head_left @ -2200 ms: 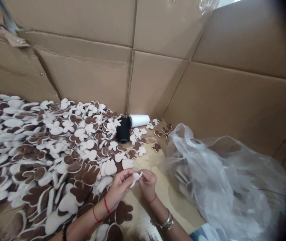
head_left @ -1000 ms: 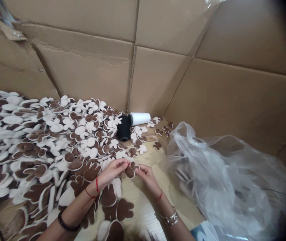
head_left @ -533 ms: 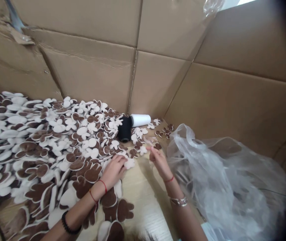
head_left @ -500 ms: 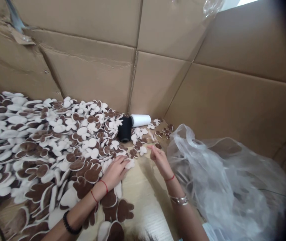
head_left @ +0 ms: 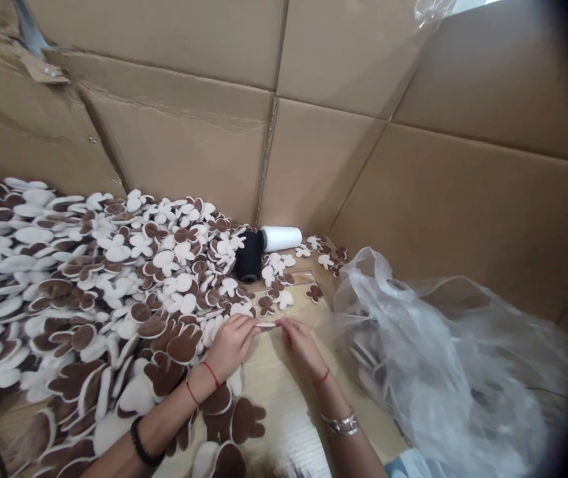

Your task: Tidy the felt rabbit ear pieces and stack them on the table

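Note:
Between my two hands a small white, bunny-shaped plush piece [head_left: 266, 325] is seen nearly edge-on above the table. My left hand [head_left: 234, 342] grips its left end between thumb and fingers. At its right end, the fingertips of my right hand [head_left: 300, 337] are closed in a pinch. Below my left wrist lie several brown plush pieces with pale edges, among them a larger one [head_left: 248, 419] flat on the wood. A heap of brown-and-white plush pieces [head_left: 115, 252] spreads to the left, up to my left hand.
A black thread cone [head_left: 248, 257] and a white thread cone [head_left: 283, 238] lie near the corner of the cardboard walls [head_left: 204, 146]. Small brown pieces, one [head_left: 314, 293] apart, lie nearby. To the right bulges a clear plastic bag [head_left: 428, 358] with pieces inside, on the wooden table [head_left: 284, 392].
My right hand has moved down and left to meet the piece in my left hand. That piece is now lifted and turned edge-on. The heap and cones stay put.

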### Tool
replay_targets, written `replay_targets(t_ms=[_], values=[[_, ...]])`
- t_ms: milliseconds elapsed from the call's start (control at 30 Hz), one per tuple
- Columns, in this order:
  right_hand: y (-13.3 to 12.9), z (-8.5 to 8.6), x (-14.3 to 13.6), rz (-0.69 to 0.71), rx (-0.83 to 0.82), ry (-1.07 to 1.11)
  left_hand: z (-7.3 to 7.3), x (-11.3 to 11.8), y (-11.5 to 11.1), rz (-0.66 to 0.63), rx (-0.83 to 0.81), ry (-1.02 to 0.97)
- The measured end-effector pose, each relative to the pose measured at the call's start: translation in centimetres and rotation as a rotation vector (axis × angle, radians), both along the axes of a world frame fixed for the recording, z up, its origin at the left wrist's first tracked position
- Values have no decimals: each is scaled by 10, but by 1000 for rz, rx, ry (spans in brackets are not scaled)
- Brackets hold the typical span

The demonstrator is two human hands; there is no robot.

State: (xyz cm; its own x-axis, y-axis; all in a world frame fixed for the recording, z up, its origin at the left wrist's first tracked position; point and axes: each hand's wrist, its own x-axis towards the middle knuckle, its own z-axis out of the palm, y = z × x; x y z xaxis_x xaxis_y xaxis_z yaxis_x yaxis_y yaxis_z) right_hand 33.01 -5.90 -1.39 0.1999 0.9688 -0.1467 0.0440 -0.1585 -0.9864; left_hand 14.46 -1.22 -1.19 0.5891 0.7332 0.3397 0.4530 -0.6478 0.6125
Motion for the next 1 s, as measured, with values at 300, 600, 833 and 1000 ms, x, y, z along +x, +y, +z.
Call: replay_targets(t_ms=[300, 600, 833, 1000], values=[[-6, -1, 7, 27, 40, -165, -2, 8, -13, 7, -90, 95], [-18, -17, -2, 210, 75, -239, -8, 3, -11, -81, -192, 238], [-17, -20, -15, 253, 169, -437, -13, 5, -11, -83, -180, 160], [-18, -18, -19, 244, 168, -535, -15, 9, -13, -84, -80, 283]])
